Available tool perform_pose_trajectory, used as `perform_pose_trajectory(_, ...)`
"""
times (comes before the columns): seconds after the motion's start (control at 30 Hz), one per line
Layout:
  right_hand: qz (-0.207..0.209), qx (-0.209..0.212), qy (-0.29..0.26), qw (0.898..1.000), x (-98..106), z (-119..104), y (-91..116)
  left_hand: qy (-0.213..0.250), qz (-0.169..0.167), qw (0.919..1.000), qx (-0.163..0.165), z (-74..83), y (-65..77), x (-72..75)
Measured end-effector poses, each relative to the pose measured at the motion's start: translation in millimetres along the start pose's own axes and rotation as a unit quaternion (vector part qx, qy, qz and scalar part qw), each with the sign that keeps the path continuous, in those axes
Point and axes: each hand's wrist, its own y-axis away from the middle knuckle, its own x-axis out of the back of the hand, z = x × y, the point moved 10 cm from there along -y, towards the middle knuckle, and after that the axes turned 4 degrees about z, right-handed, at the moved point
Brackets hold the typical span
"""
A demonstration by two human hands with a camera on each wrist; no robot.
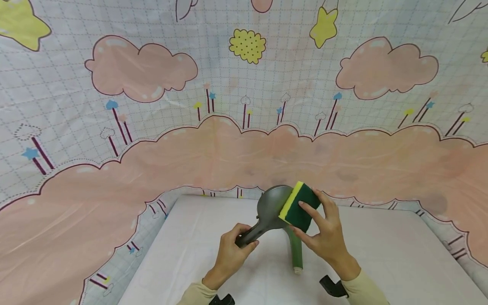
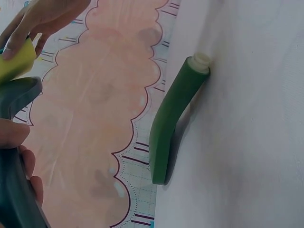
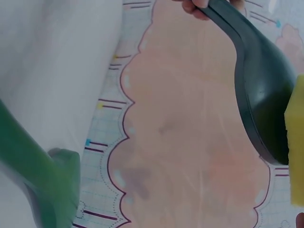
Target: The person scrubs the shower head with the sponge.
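My left hand grips the handle of a dark grey shower head, which is held tilted above the table with its round head up. A sponge, yellow with a dark green scouring side, is pinched in my right hand. Its yellow side touches the right part of the round head, as the right wrist view also shows with the yellow sponge against the shower head. Right-hand fingers lie over the green side and edges. The sponge hides part of the head.
A green bent tube-like piece with a pale, ringed end lies on the white table, below and between the hands. Behind the table's far edge hangs a patterned cloth with clouds and stars. Black straps show near the wrists.
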Motion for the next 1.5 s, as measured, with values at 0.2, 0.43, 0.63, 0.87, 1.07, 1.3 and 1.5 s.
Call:
perform_pose_trajectory(0.2,-0.007,0.027,0.002,1.000,-7.0,-12.0,2.2,-0.019,0.005,0.9997,0.014,-25.3,2.7,-9.2)
perform_pose_trajectory(0.43,-0.009,0.034,0.000,0.999,-11.2,-18.6,4.2,-0.011,0.007,0.9998,0.013,-33.1,3.2,-11.1)
perform_pose_trajectory(0.63,0.002,0.032,0.005,0.999,-5.2,-14.2,-0.9,-0.045,0.014,0.9985,-0.026,-27.0,3.3,-9.5)
perform_pose_trajectory(0.87,0.008,0.015,0.011,1.000,-0.4,-7.2,-6.4,-0.069,0.015,0.9954,-0.066,-20.4,6.3,-10.1)
perform_pose_trajectory(1.07,0.006,0.020,0.009,1.000,-2.5,-11.1,-3.5,-0.076,0.015,0.9947,-0.068,-19.8,7.5,-10.5)
perform_pose_trajectory(1.3,-0.014,0.029,0.020,0.999,-11.0,-20.9,3.1,-0.083,0.012,0.9947,-0.060,-22.4,7.6,-12.4)
perform_pose_trajectory(1.5,-0.017,0.040,0.023,0.999,-15.0,-29.4,6.0,-0.084,0.006,0.9955,-0.044,-24.4,7.2,-13.7)
